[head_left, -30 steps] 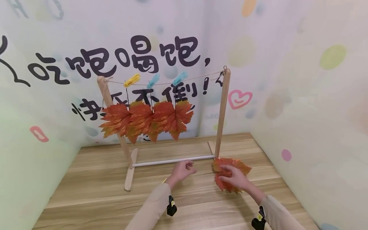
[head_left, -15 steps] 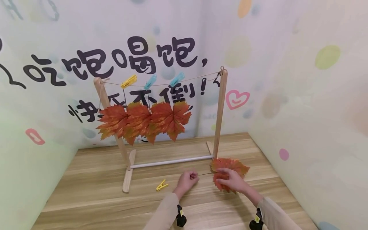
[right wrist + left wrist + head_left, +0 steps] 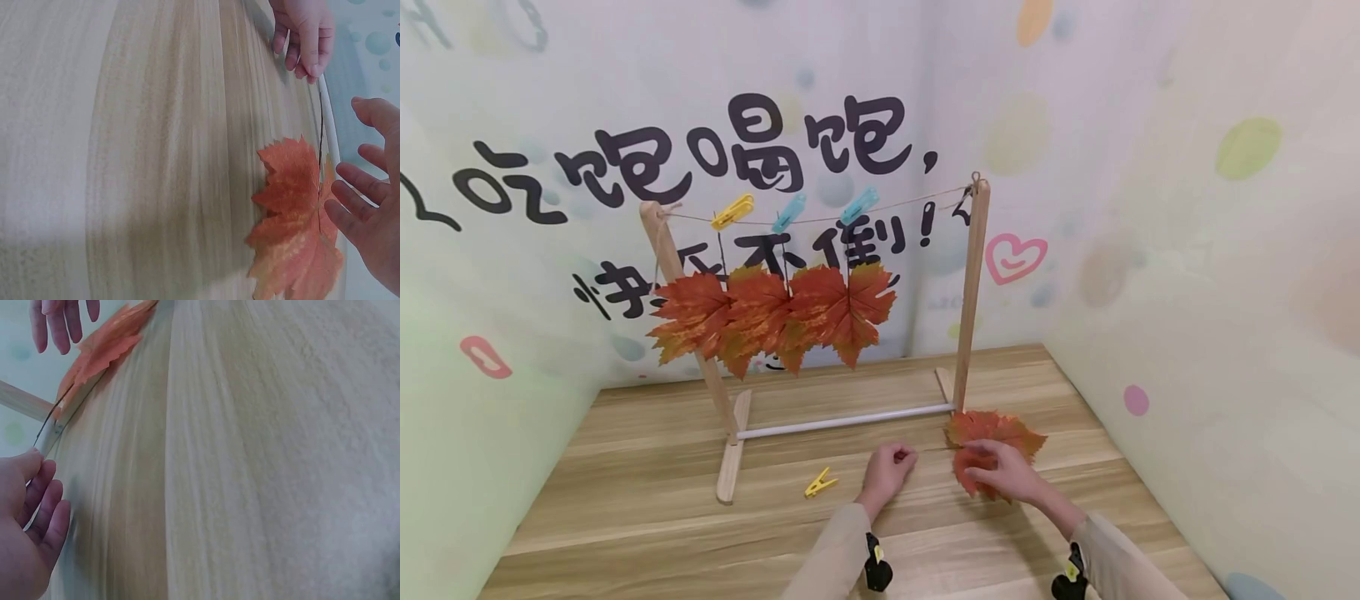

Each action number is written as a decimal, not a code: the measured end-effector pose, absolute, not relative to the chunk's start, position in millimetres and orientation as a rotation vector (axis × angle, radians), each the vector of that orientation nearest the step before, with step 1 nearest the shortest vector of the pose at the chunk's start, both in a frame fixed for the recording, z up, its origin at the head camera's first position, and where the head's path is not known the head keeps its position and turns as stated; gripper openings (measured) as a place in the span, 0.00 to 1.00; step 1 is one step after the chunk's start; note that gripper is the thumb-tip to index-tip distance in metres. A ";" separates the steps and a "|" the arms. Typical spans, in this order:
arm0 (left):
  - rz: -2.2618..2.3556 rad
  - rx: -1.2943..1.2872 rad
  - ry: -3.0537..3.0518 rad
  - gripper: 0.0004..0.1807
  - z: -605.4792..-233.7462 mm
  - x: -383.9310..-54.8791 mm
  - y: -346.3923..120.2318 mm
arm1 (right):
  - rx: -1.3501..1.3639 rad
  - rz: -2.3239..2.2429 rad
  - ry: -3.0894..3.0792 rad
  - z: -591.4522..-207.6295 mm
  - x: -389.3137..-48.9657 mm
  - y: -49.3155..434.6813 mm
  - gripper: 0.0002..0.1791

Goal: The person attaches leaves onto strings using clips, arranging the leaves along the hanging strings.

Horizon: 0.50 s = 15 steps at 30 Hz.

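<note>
My left hand (image 3: 886, 477) pinches the end of the thin dark stem (image 3: 322, 122) of an orange-red artificial maple leaf (image 3: 994, 425). In the left wrist view, the thumb and index finger of that hand meet on the stem. The leaf is at the foot of the rack's right post. Over it is my right hand (image 3: 1011, 475), its fingers spread and relaxed; in the right wrist view nothing is between them. Part of the leaf is hidden behind this hand in the head view. A yellow clothespin (image 3: 820, 482) lies on the table left of my left hand.
A wooden rack with a left post (image 3: 664, 242), a right post (image 3: 972, 292) and a white crossbar (image 3: 850, 421) stands behind the hands. From its string (image 3: 917, 201), one yellow clip (image 3: 732, 212) and two blue clips (image 3: 859, 205) hold maple leaves (image 3: 846, 312). Printed walls enclose the table (image 3: 662, 533).
My left hand has moved right toward the leaf and taken its stem tip. This uncovers the yellow clothespin on the table. The right hand stays over the leaf.
</note>
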State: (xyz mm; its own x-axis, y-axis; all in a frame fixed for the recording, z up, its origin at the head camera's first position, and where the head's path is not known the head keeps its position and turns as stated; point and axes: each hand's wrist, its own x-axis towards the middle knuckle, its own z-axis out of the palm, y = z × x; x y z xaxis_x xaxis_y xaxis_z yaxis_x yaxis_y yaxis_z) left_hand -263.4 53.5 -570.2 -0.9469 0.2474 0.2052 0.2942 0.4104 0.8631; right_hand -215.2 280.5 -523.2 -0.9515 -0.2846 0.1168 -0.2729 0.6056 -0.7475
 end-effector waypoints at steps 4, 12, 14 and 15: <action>-1.688 -0.430 -2.521 0.06 -566.5 -265.9 54.6 | -0.519 -1.303 2.814 -522.5 -217.6 282.4 0.23; -2.075 -0.179 -2.287 0.08 -543.4 -273.4 60.0 | -0.515 -1.356 2.809 -511.2 -219.2 286.6 0.25; -2.149 -0.162 -2.214 0.07 -535.9 -274.8 60.7 | -0.520 -1.369 2.813 -508.9 -220.5 287.3 0.25; -2.169 -0.169 -2.183 0.06 -532.1 -275.0 60.6 | -0.514 -1.377 2.808 -508.0 -221.1 287.6 0.25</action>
State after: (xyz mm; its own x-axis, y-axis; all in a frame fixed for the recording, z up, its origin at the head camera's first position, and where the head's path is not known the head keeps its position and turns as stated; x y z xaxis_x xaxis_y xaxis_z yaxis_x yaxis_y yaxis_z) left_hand -275.0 60.6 -532.1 -0.9922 0.0357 0.1192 0.1195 0.0045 0.9928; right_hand -221.1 287.6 -508.0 -0.9470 -0.2753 0.1652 -0.2992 0.5701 -0.7651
